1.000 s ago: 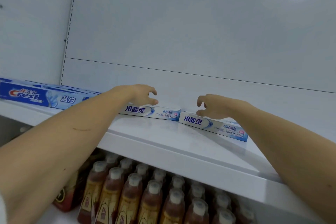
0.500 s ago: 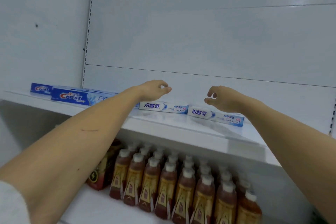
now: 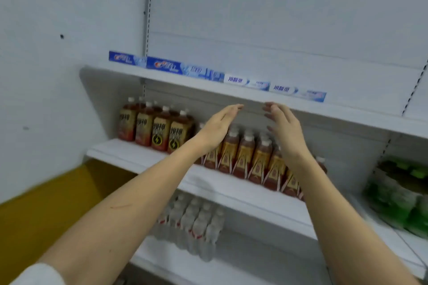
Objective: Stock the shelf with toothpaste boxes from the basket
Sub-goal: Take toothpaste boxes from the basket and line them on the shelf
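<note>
A row of toothpaste boxes lies along the top white shelf (image 3: pixel 347 112). Two blue Crest boxes (image 3: pixel 165 66) are at the left end. To their right lie two white-and-blue boxes, one (image 3: pixel 246 81) beside the other (image 3: pixel 297 93). My left hand (image 3: pixel 218 126) and my right hand (image 3: pixel 283 128) hang below the shelf edge, in front of the bottles. Both are empty with fingers stretched out, palms facing each other. The basket is out of view.
Brown drink bottles (image 3: pixel 243 152) fill the middle shelf (image 3: pixel 139 157), with a taller group (image 3: pixel 159 127) at its left. Clear water bottles (image 3: pixel 194 224) stand on the shelf below. Green bottle packs (image 3: pixel 400 194) sit at the right. A white wall closes the left side.
Both hands let go of the white-and-blue boxes and dropped back below the top shelf. The view pulled away and lower, so more shelves show.
</note>
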Motion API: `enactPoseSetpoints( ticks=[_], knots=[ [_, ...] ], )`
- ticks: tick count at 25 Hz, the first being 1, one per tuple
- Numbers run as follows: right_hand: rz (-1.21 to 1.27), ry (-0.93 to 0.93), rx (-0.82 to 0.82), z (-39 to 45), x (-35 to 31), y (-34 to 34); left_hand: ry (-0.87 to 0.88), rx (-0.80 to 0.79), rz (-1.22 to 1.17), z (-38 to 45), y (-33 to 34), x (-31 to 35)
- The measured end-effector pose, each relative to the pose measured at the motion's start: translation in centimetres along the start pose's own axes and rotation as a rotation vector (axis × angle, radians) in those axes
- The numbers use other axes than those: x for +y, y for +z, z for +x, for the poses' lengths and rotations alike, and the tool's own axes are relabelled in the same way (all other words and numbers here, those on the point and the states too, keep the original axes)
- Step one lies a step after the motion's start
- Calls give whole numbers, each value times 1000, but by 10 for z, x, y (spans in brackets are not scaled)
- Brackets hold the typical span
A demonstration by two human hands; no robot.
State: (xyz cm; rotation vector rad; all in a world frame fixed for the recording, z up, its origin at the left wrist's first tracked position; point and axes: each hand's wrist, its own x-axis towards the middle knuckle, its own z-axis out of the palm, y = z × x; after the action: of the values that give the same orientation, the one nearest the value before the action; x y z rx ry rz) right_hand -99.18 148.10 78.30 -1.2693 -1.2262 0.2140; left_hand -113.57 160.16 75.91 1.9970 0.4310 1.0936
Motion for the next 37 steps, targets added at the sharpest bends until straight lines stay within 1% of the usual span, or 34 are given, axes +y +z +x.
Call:
enactPoseSetpoints(
  ticks=[3, 7, 10, 14, 17, 21, 26, 28, 30, 33, 35, 37],
  knots=[
    [65, 181, -58, -60, 50, 21, -120, 42, -45, -55, -3, -33],
    [111, 437, -134, -123, 112, 39, -351, 57, -92, -116, 2, -83],
    [112, 552, -173, -154, 156, 51, -497, 39, -82, -157, 15, -130],
    [149, 734, -264, -201, 220, 76, -736, 8, -121, -217, 47, -200],
    [128, 898, -329, -253, 274, 88, -941, -21, -112, -267, 78, -255],
    [122, 1125, -457, -323, 340, 88, -1239, 28, -177, -324, 118, -324],
    [83, 1359, -465, -375, 405, 91, -1412, -57, -137, -369, 176, -366],
    [76, 1469, -458, -409, 433, 99, -1468, -41, -188, -397, 197, -390],
    [44, 1532, -423, -449, 464, 112, -1520, 3, -211, -435, 219, -429],
    [5, 1642, -390, -511, 522, 148, -1602, -22, -232, -511, 249, -511],
    [-43, 1703, -411, -553, 563, 172, -1654, -33, -197, -558, 262, -564],
    [-84, 1726, -449, -590, 608, 190, -1686, -9, -190, -588, 274, -605]
  ],
)
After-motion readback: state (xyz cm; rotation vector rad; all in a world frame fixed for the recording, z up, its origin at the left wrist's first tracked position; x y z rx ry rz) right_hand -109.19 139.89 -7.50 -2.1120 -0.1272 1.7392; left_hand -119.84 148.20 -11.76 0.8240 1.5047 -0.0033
